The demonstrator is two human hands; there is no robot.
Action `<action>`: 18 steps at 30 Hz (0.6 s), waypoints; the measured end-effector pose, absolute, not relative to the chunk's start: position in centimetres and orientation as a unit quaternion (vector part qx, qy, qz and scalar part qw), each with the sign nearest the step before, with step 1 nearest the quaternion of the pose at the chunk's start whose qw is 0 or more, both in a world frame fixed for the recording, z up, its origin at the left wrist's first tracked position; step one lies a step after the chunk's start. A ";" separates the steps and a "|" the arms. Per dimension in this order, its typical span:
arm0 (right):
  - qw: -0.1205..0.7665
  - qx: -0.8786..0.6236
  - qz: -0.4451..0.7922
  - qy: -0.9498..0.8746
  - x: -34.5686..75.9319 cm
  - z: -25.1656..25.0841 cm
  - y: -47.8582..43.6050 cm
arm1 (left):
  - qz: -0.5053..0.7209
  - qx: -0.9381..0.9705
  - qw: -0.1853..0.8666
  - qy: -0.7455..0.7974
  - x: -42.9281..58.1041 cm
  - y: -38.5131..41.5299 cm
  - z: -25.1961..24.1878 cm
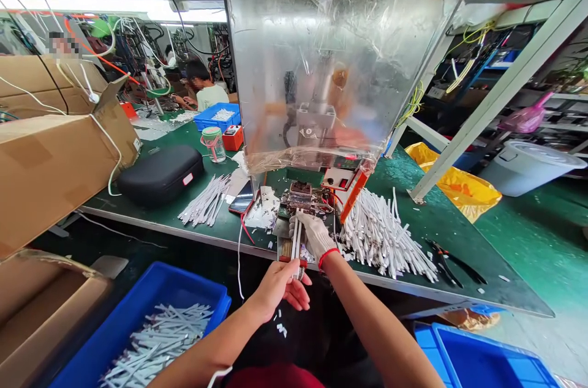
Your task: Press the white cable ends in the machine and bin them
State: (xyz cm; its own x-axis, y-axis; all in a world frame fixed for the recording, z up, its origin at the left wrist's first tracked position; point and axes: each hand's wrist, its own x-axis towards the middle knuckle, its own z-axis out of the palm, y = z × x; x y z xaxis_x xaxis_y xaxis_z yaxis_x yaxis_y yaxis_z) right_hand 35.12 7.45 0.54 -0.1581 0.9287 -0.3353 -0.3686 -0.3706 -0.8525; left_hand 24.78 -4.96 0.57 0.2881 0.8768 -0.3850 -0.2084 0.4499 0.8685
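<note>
my left hand (285,287), lower center: fingers pinching white strips (297,241) | my gloved right hand (315,234), center: at strips' far end, can't tell finger grip | white pile (383,235): desk (459,232), center right

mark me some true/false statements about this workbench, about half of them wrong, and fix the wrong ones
1. The right hand wears a white glove with a red edge. True.
2. The left hand is gloved too. False: it is bare.
3. The pliers lie right of the large pile of white strips. True.
4. The black case is on the floor. False: it is on the green table.
5. The lower-left blue bin holds white strips. True.
</note>
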 end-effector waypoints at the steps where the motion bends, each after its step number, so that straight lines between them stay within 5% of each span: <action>1: 0.471 -0.448 0.693 -0.312 35.1 0.4 7.5 | 0.380 0.362 0.716 0.460 24.8 -4.9 0.7; 12: 0.460 -0.362 0.746 -0.317 36.4 1.4 4.3 | 0.296 0.423 0.737 0.437 23.5 -7.7 -0.8; 18: 0.570 -0.340 0.686 -0.299 38.9 4.0 2.2 | 0.239 0.589 0.543 0.548 21.3 -11.0 1.4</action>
State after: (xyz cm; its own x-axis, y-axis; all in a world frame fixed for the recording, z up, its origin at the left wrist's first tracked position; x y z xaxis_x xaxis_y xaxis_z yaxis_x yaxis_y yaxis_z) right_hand 38.94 2.22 4.03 -0.1189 0.9850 -0.1251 -0.5790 -0.1711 -0.7972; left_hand 21.30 -11.02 1.42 0.2841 0.9059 -0.3139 0.3861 0.1916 0.9023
